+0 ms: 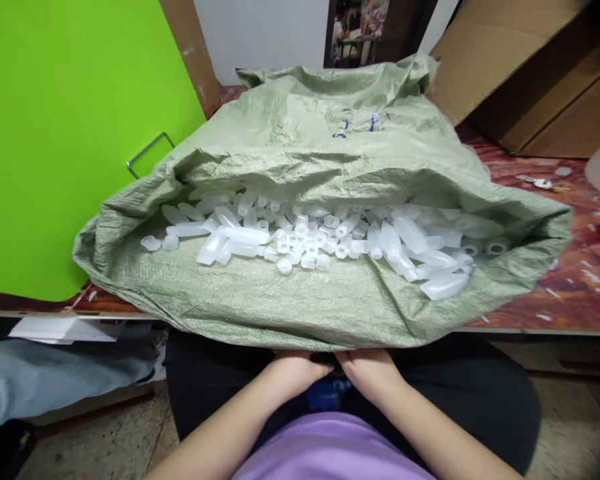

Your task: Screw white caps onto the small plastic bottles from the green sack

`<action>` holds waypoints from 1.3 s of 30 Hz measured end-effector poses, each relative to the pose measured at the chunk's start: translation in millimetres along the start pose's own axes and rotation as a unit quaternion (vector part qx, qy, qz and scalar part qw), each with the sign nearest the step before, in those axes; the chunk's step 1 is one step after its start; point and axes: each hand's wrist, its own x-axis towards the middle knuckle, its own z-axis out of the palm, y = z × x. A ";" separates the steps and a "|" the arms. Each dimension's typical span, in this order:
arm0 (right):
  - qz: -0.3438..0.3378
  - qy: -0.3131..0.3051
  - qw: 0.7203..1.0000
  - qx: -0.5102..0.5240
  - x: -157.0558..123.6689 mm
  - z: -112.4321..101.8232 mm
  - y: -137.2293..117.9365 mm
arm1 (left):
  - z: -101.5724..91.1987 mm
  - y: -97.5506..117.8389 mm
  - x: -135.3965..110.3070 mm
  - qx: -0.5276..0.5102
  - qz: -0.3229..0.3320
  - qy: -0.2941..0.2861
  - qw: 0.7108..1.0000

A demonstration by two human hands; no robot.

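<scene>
A pale green woven sack [280, 307] lies on its side, its wide mouth facing me. Inside spread many translucent white plastic tapered tubes [445, 285], with a heap of small clear caps [310, 243] in the middle. My left hand [295, 368] and my right hand [367, 370] are close together over my lap, just under the sack's front edge. The sack hides the fingers of both, so whether they grip anything does not show. Something blue [327, 393] shows between my wrists.
A bright green panel [80, 133] with a metal handle [150, 155] stands at left. At right are an open cardboard box [510, 60], keys [540, 181] and white scraps on the red-brown table [570, 253]. A co-worker's jeans-clad leg [65, 380] is at lower left.
</scene>
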 end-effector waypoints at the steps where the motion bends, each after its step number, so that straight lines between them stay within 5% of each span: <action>1: 0.001 -0.016 1.000 -0.015 -2.7 -10.4 -3.9 | -2.2 0.1 -0.4 0.013 0.002 0.004 1.000; 4: -0.041 -0.152 0.986 -0.052 -14.1 -49.9 -27.6 | -9.7 -0.6 -9.5 0.078 0.001 0.017 0.997; 6: -0.138 -0.232 0.963 -0.007 -17.0 -77.6 -49.2 | -18.5 2.2 -22.9 0.107 0.012 0.001 0.994; 8: -0.161 -0.163 0.973 0.017 -8.9 -98.6 -68.4 | -32.7 10.6 -42.1 0.129 0.051 -0.040 0.990; 10: -0.125 -0.003 0.990 -0.060 10.7 -109.0 -80.7 | -52.8 23.5 -65.1 0.147 0.097 -0.097 0.980; 13: -0.027 0.145 0.963 -0.227 47.9 -106.5 -87.4 | -90.9 41.5 -97.3 0.117 0.125 -0.114 0.978; 14: -0.006 0.156 0.952 -0.264 58.4 -102.9 -87.7 | -104.9 44.6 -104.9 0.096 0.127 -0.058 0.986; 16: 0.001 0.154 0.940 -0.305 72.7 -94.9 -86.2 | -133.9 44.3 -113.2 0.095 0.098 0.151 0.979; 18: -0.015 0.151 0.936 -0.318 77.7 -88.7 -81.7 | -163.3 37.1 -113.1 0.184 0.033 0.385 0.904; 20: -0.038 0.156 0.937 -0.311 75.9 -85.2 -74.6 | -190.2 28.0 -107.0 0.317 -0.024 0.475 0.820; 22: -0.057 0.171 0.941 -0.287 70.4 -83.7 -66.6 | -211.6 22.4 -97.1 0.407 -0.051 0.452 0.792; 26: -0.080 0.210 0.953 -0.203 57.1 -81.5 -52.2 | -240.3 29.2 -72.1 0.481 -0.094 0.358 0.794; 34: -0.142 0.215 0.958 -0.122 45.1 -77.2 -40.4 | -294.9 51.7 -44.0 0.442 -0.194 0.167 0.860; 39: -0.149 0.209 0.958 -0.124 46.4 -75.9 -40.9 | -310.4 51.5 -27.3 0.406 -0.189 0.135 0.884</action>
